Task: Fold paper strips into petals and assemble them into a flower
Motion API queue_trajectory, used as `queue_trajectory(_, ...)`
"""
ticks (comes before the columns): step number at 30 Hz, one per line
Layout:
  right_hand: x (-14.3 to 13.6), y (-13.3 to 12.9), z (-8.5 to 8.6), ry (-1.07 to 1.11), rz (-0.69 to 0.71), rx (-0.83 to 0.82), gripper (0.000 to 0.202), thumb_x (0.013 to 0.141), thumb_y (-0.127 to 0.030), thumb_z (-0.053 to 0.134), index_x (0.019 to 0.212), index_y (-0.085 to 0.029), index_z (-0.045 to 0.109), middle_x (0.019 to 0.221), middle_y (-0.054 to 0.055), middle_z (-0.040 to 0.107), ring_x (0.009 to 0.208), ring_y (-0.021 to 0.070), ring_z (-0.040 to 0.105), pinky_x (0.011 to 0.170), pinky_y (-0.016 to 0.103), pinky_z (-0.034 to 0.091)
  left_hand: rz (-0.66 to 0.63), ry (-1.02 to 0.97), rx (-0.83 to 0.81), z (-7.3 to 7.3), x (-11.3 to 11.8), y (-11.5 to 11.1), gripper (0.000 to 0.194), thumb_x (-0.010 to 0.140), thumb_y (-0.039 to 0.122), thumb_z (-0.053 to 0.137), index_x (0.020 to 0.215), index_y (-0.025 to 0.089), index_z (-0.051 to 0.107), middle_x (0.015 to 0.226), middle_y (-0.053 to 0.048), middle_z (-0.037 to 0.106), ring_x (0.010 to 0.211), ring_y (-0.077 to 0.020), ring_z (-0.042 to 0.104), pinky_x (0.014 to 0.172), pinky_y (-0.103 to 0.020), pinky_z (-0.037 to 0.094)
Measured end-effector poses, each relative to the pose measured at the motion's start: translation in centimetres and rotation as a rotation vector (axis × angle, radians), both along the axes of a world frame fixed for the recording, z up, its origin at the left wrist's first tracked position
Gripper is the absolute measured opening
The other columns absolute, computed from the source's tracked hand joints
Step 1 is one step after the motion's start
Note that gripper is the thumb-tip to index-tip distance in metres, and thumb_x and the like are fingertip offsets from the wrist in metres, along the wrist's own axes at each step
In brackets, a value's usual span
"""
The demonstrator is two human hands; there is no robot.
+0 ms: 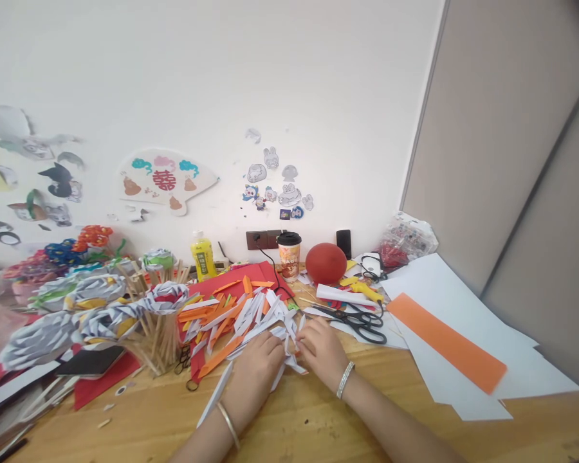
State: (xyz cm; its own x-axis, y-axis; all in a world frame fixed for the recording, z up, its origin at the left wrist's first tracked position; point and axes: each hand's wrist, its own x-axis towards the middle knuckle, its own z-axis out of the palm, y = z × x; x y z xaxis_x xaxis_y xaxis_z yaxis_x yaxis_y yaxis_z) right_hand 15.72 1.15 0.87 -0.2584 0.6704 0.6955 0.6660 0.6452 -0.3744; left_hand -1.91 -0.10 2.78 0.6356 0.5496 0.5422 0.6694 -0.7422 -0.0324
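Observation:
My left hand [260, 361] rests at the near edge of a pile of folded white paper strips [258, 315], its fingers curled down among them. Just to its right, my right hand [322, 347] has its fingers bent together at the right end of the same pile. What either set of fingertips holds is too small and partly hidden to make out. Folded orange strips [222, 318] lie at the left of the pile, partly over red paper [231, 280]. Beside my left wrist, a long white strip [215, 393] lies on the wooden table [299, 427].
Black scissors [361, 321], a yellow glue gun [367, 290] and a red balloon [325, 263] are behind my right hand. A lidded cup [289, 257] and yellow bottle [203, 257] stand near the wall. Orange paper [446, 342] lies on white sheets [521, 360]; paper flowers [96, 321] crowd the left.

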Motion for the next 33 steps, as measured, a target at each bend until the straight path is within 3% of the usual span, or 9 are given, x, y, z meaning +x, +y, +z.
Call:
queue_trajectory(7,-0.6,-0.4,-0.4,-0.028,0.116,-0.008,0.009,0.078,-0.011,0.057,0.074,-0.018,0.06,0.077,0.002,0.06,0.078,0.0177,0.049,0.071,0.03,0.038,-0.011,0.063,0.029,0.3,0.1,-0.2,0.022,0.089,0.013,0.043,0.073,0.016,0.057,0.077,-0.004,0.058,0.071,-0.0173,0.049,0.063,-0.03,0.041)
queue_trajectory(12,-0.6,-0.3,-0.6,-0.044,0.114,-0.007,0.006,0.078,-0.014,0.059,0.073,-0.018,0.061,0.075,0.002,0.06,0.077,0.0174,0.049,0.071,0.03,0.038,-0.005,0.107,0.001,0.2,0.1,-0.2,0.014,0.086,0.012,0.048,0.076,0.016,0.058,0.08,-0.004,0.06,0.075,-0.019,0.05,0.067,-0.033,0.043)
queue_trajectory(24,-0.8,0.0,-0.8,-0.124,0.115,-0.017,0.008,0.073,-0.019,0.069,0.075,-0.019,0.062,0.075,0.001,0.062,0.077,0.0161,0.052,0.07,0.028,0.04,-0.023,0.006,0.009,0.0,0.2,0.0,0.024,0.088,0.01,0.04,0.069,0.016,0.054,0.074,-0.004,0.058,0.069,-0.0165,0.052,0.06,-0.028,0.043)
queue_trajectory(33,-0.9,0.2,-1.0,-0.179,0.082,0.077,0.009,0.077,-0.022,0.066,0.07,-0.018,0.061,0.07,0.001,0.061,0.072,0.0166,0.052,0.066,0.028,0.039,-0.007,0.134,-0.011,-0.5,0.3,0.4,0.018,0.085,0.009,0.045,0.072,0.015,0.056,0.076,-0.004,0.06,0.071,-0.0187,0.054,0.061,-0.03,0.047)
